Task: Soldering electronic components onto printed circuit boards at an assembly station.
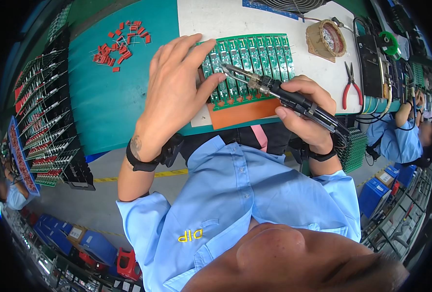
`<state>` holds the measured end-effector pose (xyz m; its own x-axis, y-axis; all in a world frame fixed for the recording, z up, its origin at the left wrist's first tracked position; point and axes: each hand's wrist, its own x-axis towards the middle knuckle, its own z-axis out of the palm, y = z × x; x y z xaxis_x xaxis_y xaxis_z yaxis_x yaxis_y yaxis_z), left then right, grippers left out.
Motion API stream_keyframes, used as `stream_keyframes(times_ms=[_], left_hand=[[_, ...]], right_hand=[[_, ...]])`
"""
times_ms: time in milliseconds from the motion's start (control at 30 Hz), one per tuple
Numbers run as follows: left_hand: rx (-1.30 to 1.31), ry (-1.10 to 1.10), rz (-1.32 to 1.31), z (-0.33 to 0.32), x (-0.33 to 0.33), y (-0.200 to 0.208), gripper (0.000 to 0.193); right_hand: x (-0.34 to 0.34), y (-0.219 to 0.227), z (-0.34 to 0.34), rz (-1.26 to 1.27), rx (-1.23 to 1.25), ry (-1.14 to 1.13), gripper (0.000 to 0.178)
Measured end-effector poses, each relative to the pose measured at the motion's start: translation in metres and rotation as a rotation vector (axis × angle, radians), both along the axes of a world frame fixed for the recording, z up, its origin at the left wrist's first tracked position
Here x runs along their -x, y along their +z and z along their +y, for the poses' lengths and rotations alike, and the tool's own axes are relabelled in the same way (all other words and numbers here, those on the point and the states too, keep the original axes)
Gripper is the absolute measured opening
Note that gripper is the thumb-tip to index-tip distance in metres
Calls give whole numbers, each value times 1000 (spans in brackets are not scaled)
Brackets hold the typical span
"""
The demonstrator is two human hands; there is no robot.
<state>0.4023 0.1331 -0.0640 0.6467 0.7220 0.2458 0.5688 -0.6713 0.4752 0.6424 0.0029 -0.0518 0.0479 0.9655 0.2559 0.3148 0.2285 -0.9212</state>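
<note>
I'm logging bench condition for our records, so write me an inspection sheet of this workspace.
Surface: teal mat at left, white sheet at right.
Job's things: green circuit-board panel above an orange pad; black soldering tool, its tip over the panel, contact unclear.
Clutter: red components scattered on the mat; red-handled pliers and a round brown container at right.
Grips: left hand spread at the panel's left side; right hand closed around the tool.
Cables: black lead from the tool's rear.
Surroundings: black rack of boards at left; co-worker far right.
</note>
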Motion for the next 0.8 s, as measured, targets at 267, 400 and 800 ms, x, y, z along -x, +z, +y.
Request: stream_keyframes(times_ms=[267,400,800], left_hand=[[2,16,-5,-2,11,4,53],[7,24,10,-2,12,2,52],[22,17,-25,-1,13,-1,47]], right_hand=[[5,-2,8,-25,20,39,38],[7,-3,11,-47,26,42,37],[8,-4,12,-41,57,38,37]])
